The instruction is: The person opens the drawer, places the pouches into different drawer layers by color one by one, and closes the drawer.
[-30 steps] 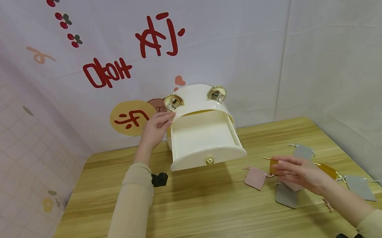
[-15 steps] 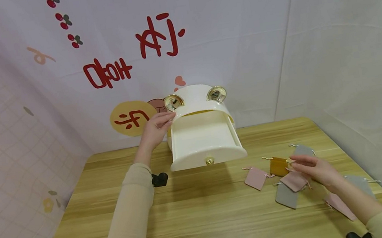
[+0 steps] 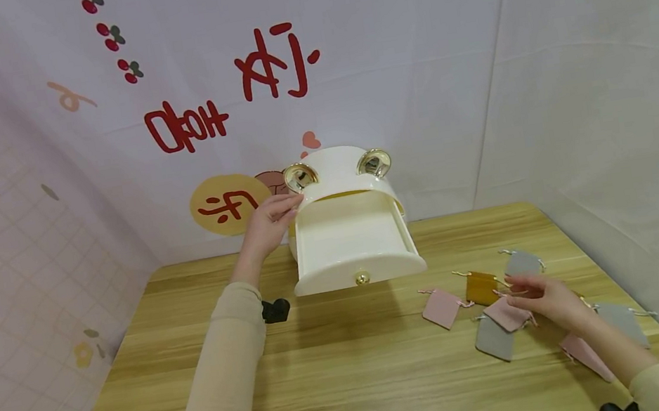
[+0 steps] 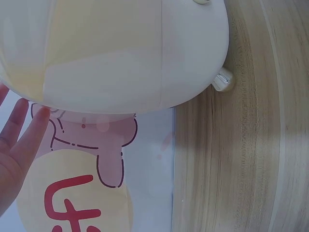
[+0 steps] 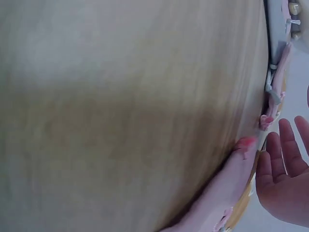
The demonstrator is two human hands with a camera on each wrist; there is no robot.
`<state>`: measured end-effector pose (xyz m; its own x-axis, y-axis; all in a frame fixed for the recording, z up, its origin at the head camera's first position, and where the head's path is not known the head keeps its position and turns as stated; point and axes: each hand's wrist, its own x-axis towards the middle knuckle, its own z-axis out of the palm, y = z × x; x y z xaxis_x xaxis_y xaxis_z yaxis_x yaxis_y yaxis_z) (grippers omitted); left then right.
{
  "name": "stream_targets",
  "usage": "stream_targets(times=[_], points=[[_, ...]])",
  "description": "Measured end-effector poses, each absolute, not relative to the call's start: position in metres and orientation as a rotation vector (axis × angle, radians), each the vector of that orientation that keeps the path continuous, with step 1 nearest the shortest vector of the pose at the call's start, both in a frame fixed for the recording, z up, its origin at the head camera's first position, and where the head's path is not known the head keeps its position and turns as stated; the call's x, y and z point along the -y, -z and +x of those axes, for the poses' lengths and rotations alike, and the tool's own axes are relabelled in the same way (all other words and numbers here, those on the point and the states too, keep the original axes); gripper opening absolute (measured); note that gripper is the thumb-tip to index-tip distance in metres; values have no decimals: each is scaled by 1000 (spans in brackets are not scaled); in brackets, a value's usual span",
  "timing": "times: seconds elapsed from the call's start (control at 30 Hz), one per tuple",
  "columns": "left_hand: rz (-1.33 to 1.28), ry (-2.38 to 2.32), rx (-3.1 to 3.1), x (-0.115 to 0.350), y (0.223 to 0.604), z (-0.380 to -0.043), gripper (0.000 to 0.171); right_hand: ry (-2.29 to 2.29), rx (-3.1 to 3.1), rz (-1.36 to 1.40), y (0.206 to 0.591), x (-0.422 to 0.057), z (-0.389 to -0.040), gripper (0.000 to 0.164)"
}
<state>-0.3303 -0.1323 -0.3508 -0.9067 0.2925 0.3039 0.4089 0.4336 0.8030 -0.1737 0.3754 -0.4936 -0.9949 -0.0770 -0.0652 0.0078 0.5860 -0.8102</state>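
Note:
A white box (image 3: 336,162) with two gold discs on top stands at the back of the table, its drawer (image 3: 352,230) pulled out. My left hand (image 3: 271,223) touches the box's left edge; in the left wrist view its fingers (image 4: 36,128) are extended against the white shell. Over the drawstring pouches at the right, my right hand (image 3: 548,300) hovers with loosely bent fingers, beside a pink pouch (image 3: 508,314) and a mustard pouch (image 3: 481,288). Whether its fingertips touch the pink pouch's cord cannot be told. In the right wrist view, another pink pouch (image 5: 222,193) lies below the fingers.
Further pouches lie around the right hand: a pink one (image 3: 441,308), grey ones (image 3: 494,339) and a pink one (image 3: 587,355) partly under the forearm. Printed cloth walls (image 3: 402,95) enclose the wooden table (image 3: 331,390) at the back and sides.
My right hand has moved rightward off the mustard pouch, uncovering it and the pink pouch beside it, then dipped slightly lower. The left hand and drawer have stayed put.

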Motion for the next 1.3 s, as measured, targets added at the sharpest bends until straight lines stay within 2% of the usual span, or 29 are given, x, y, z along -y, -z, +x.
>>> stream_targets(times=[0.53, 1.3], points=[[-629, 1481, 2546, 129, 352, -333, 35, 1294, -2726, -11, 504, -384, -173, 64], [-596, 1484, 2554, 130, 351, -329, 34, 1133, -2870, -115, 519, -387, -175, 55]])
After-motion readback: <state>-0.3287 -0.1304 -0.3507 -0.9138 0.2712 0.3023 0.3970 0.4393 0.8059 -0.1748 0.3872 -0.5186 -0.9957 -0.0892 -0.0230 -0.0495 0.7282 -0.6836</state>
